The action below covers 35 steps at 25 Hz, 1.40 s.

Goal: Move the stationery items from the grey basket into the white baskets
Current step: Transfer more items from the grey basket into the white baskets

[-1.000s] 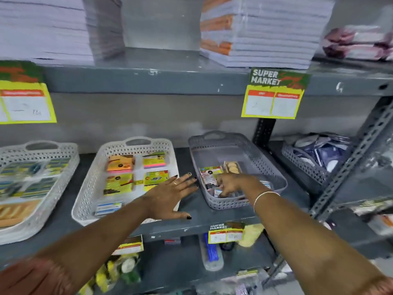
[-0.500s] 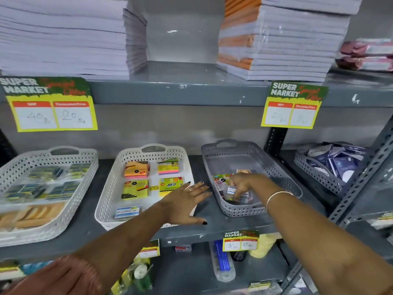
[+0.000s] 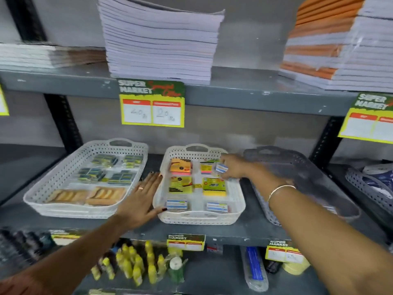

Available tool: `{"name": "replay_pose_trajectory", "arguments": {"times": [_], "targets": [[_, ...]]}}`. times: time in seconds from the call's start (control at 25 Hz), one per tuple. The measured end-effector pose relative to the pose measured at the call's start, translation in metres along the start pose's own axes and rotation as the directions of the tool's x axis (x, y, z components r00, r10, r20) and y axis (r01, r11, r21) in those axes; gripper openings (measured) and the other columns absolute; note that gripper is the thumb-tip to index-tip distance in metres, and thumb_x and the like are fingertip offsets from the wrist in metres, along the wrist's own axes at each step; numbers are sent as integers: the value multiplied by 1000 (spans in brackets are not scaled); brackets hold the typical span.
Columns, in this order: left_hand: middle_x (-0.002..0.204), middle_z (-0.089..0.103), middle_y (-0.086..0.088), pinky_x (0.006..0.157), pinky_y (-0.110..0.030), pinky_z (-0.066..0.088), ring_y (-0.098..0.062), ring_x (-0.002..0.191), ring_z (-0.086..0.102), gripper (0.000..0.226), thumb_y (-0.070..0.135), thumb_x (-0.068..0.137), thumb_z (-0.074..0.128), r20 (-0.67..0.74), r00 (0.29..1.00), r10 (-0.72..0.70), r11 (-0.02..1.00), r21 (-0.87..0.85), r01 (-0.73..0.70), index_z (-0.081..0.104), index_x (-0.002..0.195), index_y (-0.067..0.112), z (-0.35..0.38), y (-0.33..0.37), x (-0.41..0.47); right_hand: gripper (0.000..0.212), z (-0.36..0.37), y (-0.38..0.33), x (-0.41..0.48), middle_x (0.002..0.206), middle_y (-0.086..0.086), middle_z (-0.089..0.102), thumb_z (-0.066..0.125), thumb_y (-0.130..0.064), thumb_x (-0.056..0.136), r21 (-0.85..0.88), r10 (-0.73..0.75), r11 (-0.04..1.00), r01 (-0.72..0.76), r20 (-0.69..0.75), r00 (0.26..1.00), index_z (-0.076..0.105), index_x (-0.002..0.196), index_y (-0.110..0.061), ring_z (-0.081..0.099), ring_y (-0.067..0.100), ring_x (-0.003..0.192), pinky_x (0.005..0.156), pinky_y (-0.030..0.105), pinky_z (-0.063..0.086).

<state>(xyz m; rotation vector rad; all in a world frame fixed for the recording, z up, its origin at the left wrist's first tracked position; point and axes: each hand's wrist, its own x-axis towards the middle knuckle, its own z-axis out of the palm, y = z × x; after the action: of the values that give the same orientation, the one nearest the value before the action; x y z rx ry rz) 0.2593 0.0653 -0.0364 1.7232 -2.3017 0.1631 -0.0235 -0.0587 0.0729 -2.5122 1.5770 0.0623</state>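
The grey basket stands on the middle shelf at the right, partly hidden by my right forearm. My right hand is over the far right part of the middle white basket, shut on a small white and blue packet. That basket holds orange and yellow sticky-note pads and two more white and blue packets along its near side. My left hand rests flat and open on the shelf against the basket's left wall. A second white basket at the left holds dark packets and tan items.
Price tags hang from the shelf edge above. Tall stacks of notebooks fill the upper shelf. Another grey basket with blue packs stands at the far right. The lower shelf holds yellow bottles and tape rolls.
My right hand has lifted a packet out of the grey basket and carried it left over the middle white basket. The camera has swung left. My left hand shifted to the basket's left side.
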Motion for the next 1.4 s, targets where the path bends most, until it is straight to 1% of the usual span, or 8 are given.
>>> {"name": "replay_pose_trajectory", "arguments": {"times": [0.12, 0.24, 0.36, 0.84, 0.96, 1.08, 1.2, 1.4], "targets": [[153, 7, -11, 114, -35, 9, -22, 142, 4, 100, 78, 79, 21, 55, 996, -73, 995, -62, 76, 9, 145, 5, 19, -9, -29, 49, 25, -50, 14, 124, 16, 58, 70, -24, 81, 8, -114, 994, 113, 41, 993, 50, 121, -5, 56, 30, 108, 80, 33, 44], [153, 0, -6, 115, -44, 17, -22, 141, -1, 111, 88, 69, 13, 155, 982, -112, 992, -48, 121, 6, 146, 8, 40, -17, -45, 51, 54, -82, 22, 126, 17, 56, 69, -24, 83, 6, -198, 980, 198, 101, 975, 48, 124, -3, 53, 28, 105, 81, 33, 42], [156, 0, -7, 116, -41, 6, -22, 143, -1, 122, 92, 56, -2, 224, 968, -108, 994, 13, 108, 3, 146, 11, 47, -18, -48, 49, 76, -100, 24, 127, 16, 53, 68, -22, 82, 20, -224, 975, 223, 150, 963, 48, 124, -4, 52, 31, 113, 85, 34, 42], [156, 9, -6, 114, -37, 3, -20, 143, 6, 115, 89, 60, 1, 168, 980, -106, 994, 35, 101, 7, 147, 14, 56, -21, -48, 65, 89, -114, 15, 133, 15, 53, 73, -21, 79, -27, -269, 961, 277, 158, 950, 42, 136, -11, 51, 33, 121, 93, 37, 44], [156, 13, -8, 113, -38, 4, -21, 143, 9, 113, 89, 63, 6, 167, 980, -104, 995, 31, 100, 10, 147, 13, 56, -21, -48, 71, 76, -109, 11, 143, 12, 48, 71, -28, 82, 92, -265, 963, 255, 123, 957, 37, 143, -13, 47, 29, 130, 103, 38, 42], [155, 14, -8, 113, -40, 5, -22, 142, 10, 112, 89, 64, 8, 170, 980, -104, 995, 26, 101, 13, 146, 13, 57, -21, -48, 49, 46, -83, 13, 132, 9, 58, 61, -30, 89, 229, -79, 966, 117, -169, 982, 49, 134, -15, 56, 28, 118, 93, 36, 47], [155, 16, -9, 113, -41, 8, -23, 142, 12, 112, 89, 65, 9, 167, 980, -107, 994, 23, 105, 14, 146, 12, 57, -21, -49, 29, 22, -38, 14, 119, 13, 63, 56, -19, 92, 286, 165, 958, -36, -442, 881, 57, 119, -9, 62, 32, 107, 84, 38, 52], [155, 16, -8, 114, -41, 8, -23, 142, 12, 112, 89, 65, 10, 172, 979, -111, 994, 36, 106, 14, 146, 12, 56, -21, -48, 31, 30, 43, 1, 121, 24, 60, 48, 6, 90, 148, 479, 871, -467, -459, 748, 57, 120, 3, 59, 38, 113, 86, 46, 53]]}}
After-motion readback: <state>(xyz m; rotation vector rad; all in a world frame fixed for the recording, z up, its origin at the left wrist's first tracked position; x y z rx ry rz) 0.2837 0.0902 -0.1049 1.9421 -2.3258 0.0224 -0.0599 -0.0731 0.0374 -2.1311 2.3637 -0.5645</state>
